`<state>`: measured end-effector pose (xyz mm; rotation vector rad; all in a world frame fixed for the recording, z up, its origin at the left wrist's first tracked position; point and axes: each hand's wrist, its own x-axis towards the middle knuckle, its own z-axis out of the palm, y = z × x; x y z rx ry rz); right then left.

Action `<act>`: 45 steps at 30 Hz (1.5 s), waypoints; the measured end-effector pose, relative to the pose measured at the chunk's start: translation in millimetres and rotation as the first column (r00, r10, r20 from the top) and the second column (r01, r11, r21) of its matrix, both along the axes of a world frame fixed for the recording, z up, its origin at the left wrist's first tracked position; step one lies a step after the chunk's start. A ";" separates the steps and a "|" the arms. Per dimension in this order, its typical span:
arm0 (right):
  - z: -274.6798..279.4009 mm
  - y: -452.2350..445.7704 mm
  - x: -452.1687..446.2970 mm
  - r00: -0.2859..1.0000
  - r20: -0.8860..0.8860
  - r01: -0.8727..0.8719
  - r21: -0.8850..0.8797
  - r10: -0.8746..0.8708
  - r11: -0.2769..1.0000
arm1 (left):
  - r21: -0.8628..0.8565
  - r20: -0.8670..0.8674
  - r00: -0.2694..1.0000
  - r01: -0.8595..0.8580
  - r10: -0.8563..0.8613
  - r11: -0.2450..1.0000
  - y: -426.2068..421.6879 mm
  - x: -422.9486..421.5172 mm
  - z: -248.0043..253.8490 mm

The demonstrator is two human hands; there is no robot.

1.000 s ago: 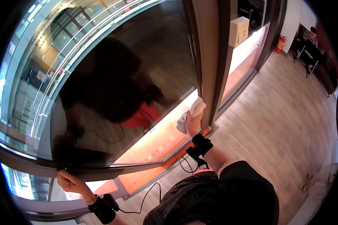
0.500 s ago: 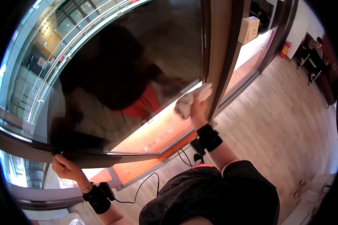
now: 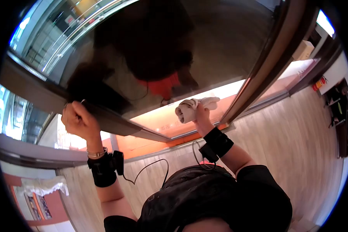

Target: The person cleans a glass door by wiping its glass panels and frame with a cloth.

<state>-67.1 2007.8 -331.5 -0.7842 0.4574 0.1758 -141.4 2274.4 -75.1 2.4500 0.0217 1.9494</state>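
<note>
A large dark glass pane [image 3: 220, 50] in a brown frame fills the upper middle and mirrors a dark figure. Against its lower part, my right hand [image 3: 202, 116] is closed on a bunched whitish cloth [image 3: 187, 111], which shows a few dark stripes. My left hand [image 3: 79, 118] is at the pane's left frame edge [image 3: 112, 121], fingers curled at the frame; what they hold, if anything, is hidden. Both forearms wear black straps with small devices, and a thin black cable [image 3: 147, 164] hangs between them.
Wood-look floor [image 3: 282, 135] stretches to the right. A cardboard box [image 3: 303, 50] is at the upper right, with a fire extinguisher [image 3: 319, 83] below it and dark furniture [image 3: 340, 104] beyond. At the lower left stands a shelf [image 3: 38, 207] under a white cover [image 3: 46, 185].
The view has turned, so the frame and box sit farther right and the shelf shows at lower left. The cloth has shifted along the glass in my right hand. My left hand appears higher.
</note>
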 end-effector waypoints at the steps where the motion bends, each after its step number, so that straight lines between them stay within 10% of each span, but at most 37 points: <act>1: 8.5 14.3 -9.2 0.994 -0.036 -0.103 0.037 0.105 0.994 | -0.009 -0.003 1.000 0.021 -0.021 1.000 -0.5 -0.8 0.6; 8: 19.2 92.0 -39.7 0.768 0.156 -0.627 0.381 0.621 0.680 | -0.004 0.001 0.999 0.042 -0.042 0.999 -2.5 -0.9 3.5; 16: -6.9 107.1 -52.5 0.349 0.167 -0.909 -0.176 0.922 0.377 | 0.025 -0.016 0.999 0.034 -0.033 0.999 -0.9 -1.8 3.4; 19: 9.9 72.5 -47.9 0.360 0.334 -0.353 -0.816 0.871 0.459 | 0.038 -0.042 0.999 0.022 -0.020 0.999 1.7 -1.5 2.7; 23: 91.0 41.0 -29.2 0.264 0.458 -0.115 -0.859 0.849 0.499 | 0.023 -0.038 0.999 0.009 -0.008 1.000 -0.3 -1.7 3.7; 38: 30.1 111.2 -13.0 0.544 0.300 -0.126 -0.894 0.784 0.430 | -0.011 -0.065 0.997 0.033 -0.034 0.999 -2.8 -1.7 3.6; 45: -3.7 110.3 -12.3 0.512 0.072 -0.151 -0.973 0.856 0.172 | -0.009 -0.082 0.997 0.004 -0.005 1.000 -5.8 -3.2 3.8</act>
